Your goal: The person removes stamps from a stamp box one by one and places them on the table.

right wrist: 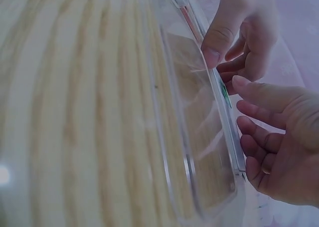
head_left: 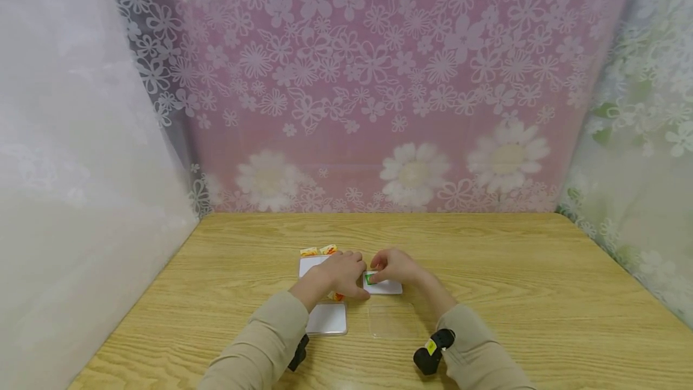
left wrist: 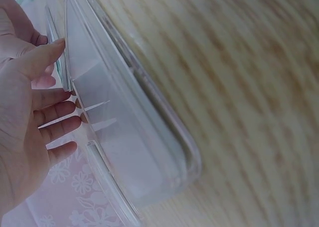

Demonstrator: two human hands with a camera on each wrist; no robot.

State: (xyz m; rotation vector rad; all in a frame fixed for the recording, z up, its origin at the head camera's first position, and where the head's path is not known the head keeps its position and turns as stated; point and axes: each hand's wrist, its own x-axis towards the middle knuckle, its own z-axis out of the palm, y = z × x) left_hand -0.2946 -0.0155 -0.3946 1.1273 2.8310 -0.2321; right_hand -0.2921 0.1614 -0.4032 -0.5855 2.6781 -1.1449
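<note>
A small green piece lies on a shallow white-bottomed case, with my right hand over it. The thumb seems to touch the piece in the head view; no pinch shows in the right wrist view, where the right hand has loosely bent fingers at the case. From the left, my left hand reaches the same case, its thumb by the near left corner. Seen from the left wrist, that hand has spread fingers and grips nothing visible. It partly covers another white-bottomed case.
Yellow-orange wrapped pieces lie at the back edge of the left case; another shows under the left hand. Nearer me stand a white-bottomed case and a clear plastic case on the wooden table. Patterned curtains surround it.
</note>
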